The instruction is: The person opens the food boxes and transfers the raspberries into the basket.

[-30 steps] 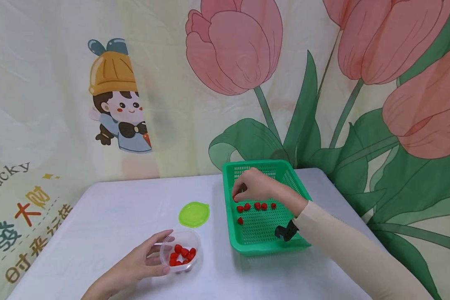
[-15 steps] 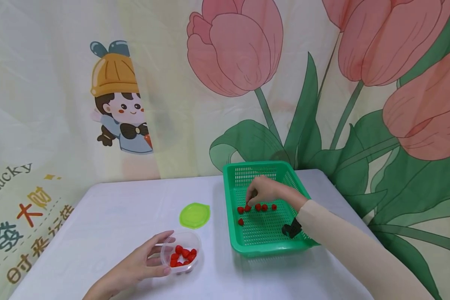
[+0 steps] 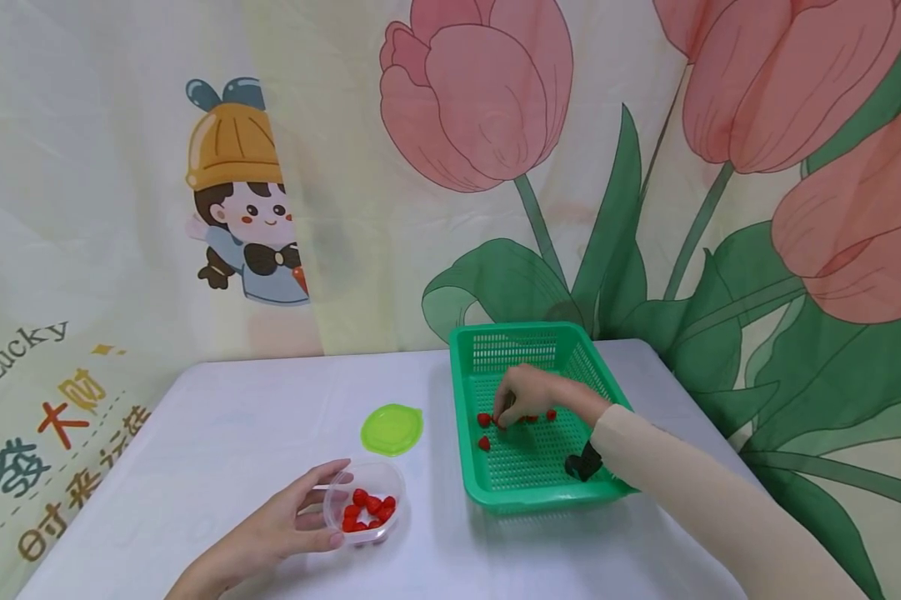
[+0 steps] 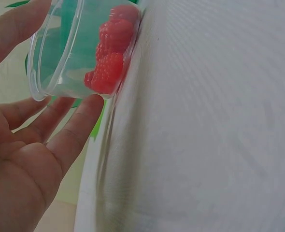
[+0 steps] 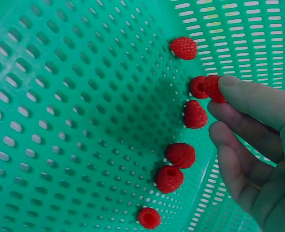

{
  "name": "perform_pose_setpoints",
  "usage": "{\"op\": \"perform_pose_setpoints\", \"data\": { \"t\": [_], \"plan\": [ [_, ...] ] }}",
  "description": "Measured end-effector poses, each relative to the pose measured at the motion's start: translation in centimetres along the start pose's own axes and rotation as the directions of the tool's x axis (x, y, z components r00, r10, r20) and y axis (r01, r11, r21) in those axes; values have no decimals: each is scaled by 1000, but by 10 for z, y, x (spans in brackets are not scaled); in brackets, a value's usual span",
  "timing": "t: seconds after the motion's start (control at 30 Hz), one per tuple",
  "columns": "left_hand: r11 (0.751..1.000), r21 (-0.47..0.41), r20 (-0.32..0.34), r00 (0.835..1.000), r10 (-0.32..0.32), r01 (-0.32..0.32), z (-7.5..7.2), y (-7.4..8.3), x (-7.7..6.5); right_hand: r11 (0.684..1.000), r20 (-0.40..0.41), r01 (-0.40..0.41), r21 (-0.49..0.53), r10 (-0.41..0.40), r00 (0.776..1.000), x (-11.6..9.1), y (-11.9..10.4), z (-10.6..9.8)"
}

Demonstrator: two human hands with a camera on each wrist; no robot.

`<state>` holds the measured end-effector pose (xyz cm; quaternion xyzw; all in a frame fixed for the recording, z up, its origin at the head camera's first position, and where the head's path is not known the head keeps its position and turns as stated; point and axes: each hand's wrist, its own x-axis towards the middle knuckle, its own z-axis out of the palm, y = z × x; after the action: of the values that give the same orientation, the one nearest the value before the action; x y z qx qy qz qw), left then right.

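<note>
In the head view my left hand [image 3: 288, 521] grips a small clear plastic tub [image 3: 397, 500] with several red raspberries [image 3: 372, 505] in it. The left wrist view shows its thumb and fingers [image 4: 77, 133] around the tub, raspberries lying on the bottom. My right hand [image 3: 528, 396] reaches down into a green plastic basket [image 3: 495, 497]. Between thumb and finger it pinches a raspberry [image 5: 213, 89], close beside another raspberry [image 5: 198, 87]. More raspberries [image 5: 180, 154] lie on the basket floor in a rough row. The hand hides part of that row in the head view.
A lime-green lid [image 3: 392, 430] lies on the white table [image 3: 270, 425] between tub and basket. Behind the table hangs a printed cloth [image 3: 360, 250] with tulips. A black device [image 3: 583, 462] sits at the right wrist, over the basket's near right side.
My right hand has moved right and slightly nearer within the basket, from its left side to the row of raspberries. The left hand and tub have stayed put.
</note>
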<state>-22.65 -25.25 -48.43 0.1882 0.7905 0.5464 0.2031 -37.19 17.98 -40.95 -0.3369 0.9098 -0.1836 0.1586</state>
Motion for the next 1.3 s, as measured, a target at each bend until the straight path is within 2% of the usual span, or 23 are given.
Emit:
{"op": "perform_pose_setpoints", "data": {
  "t": [0.27, 0.57, 0.87, 1.13, 1.3],
  "plan": [
    [1000, 15, -4, 1000, -14, 14, 0, -1, 0, 1000, 15, -5, -5, 5, 1000, 1, 4, 13],
    [1000, 6, 5, 1000, 18, -18, 2, 0, -1, 1000, 36, -19, -7, 19, 999, 3, 2, 21],
    [998, -10, 18, 998, 61, -61, 2, 1, -1, 1000, 67, -16, 2, 16, 998, 4, 3, 21],
    [1000, 13, -2, 1000, 8, -8, 2, 1, -1, 999, 94, -25, 21, 23, 995, -5, 2, 10],
    [999, 10, -18, 999, -31, 31, 1, 1, 0, 1000, 89, -14, -4, 14, 996, -17, -8, -6]
  ]
}}
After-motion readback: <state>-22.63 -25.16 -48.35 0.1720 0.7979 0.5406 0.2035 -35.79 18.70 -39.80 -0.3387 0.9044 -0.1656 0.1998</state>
